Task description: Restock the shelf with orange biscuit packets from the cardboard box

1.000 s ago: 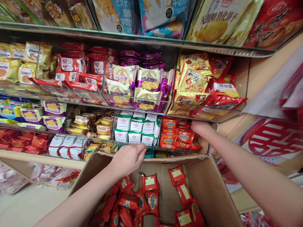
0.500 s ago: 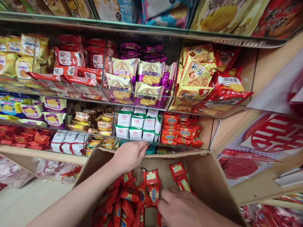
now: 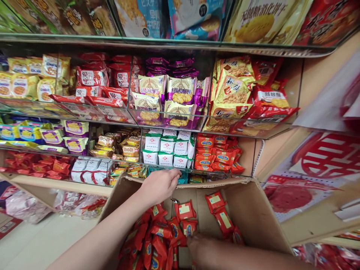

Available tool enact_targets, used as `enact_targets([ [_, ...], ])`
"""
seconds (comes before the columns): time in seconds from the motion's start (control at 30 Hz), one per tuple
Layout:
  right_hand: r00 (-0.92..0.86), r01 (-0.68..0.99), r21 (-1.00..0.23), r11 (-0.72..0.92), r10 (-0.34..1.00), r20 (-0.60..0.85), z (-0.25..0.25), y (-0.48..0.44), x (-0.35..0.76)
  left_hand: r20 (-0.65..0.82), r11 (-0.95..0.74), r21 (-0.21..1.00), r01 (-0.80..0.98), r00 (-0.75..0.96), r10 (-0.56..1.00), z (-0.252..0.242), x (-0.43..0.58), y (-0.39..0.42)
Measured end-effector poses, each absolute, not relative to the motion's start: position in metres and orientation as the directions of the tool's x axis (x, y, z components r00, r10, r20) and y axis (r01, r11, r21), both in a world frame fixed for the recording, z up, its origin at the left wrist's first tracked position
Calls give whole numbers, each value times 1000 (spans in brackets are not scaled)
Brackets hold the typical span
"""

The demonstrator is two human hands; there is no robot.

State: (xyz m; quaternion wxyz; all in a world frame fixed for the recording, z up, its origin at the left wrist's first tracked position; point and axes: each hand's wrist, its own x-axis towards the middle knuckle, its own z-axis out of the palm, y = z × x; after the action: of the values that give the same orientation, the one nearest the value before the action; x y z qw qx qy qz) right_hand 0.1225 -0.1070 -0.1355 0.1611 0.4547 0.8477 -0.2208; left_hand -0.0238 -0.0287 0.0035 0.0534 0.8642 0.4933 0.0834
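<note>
A brown cardboard box point(image 3: 250, 221) stands open below the shelves, with several red snack packets point(image 3: 160, 240) lying in it. My left hand point(image 3: 160, 184) grips the far rim of the box, fingers curled over the edge. My right hand point(image 3: 206, 245) reaches down into the box among the red packets at the bottom of the view; its fingers are buried in them, so I cannot see whether they hold one. Matching red packets point(image 3: 216, 155) are stacked in the right compartment of the lower glass shelf, just above the box.
Glass shelves point(image 3: 174, 123) with dividers hold yellow, purple, white and red snack bags. A wooden ledge point(image 3: 56, 183) runs below them at left. Red and white printed sheets point(image 3: 317, 165) lie at right. Pale floor shows at bottom left.
My right hand left the red packets on the shelf and came down into the box, then pushed deeper among the packets. My left hand stayed on the box rim.
</note>
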Motion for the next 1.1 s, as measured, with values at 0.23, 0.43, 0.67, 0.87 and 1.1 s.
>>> enact_targets([
  [0.23, -332, 939, -153, 307, 703, -629, -108, -104, 120, 100, -521, 187, 833, 511, 854, 4, -23, -29],
  [0.43, -386, 870, -53, 491, 608, -694, -131, -106, 113, 90, -504, 198, 841, 497, 863, 5, -24, -30],
  [0.67, -540, 818, -151, 555, 650, -535, -72, -103, 119, 105, -489, 314, 814, 482, 870, 0, -25, -26],
  [0.87, -418, 456, -853, 253, 907, 46, 20, -73, 152, 165, -335, 904, 266, 507, 846, 13, -30, -23],
  [1.1, -78, 40, -987, 153, 986, 149, 17, -45, 166, 48, -101, 994, 31, 716, 697, 22, -21, -18],
])
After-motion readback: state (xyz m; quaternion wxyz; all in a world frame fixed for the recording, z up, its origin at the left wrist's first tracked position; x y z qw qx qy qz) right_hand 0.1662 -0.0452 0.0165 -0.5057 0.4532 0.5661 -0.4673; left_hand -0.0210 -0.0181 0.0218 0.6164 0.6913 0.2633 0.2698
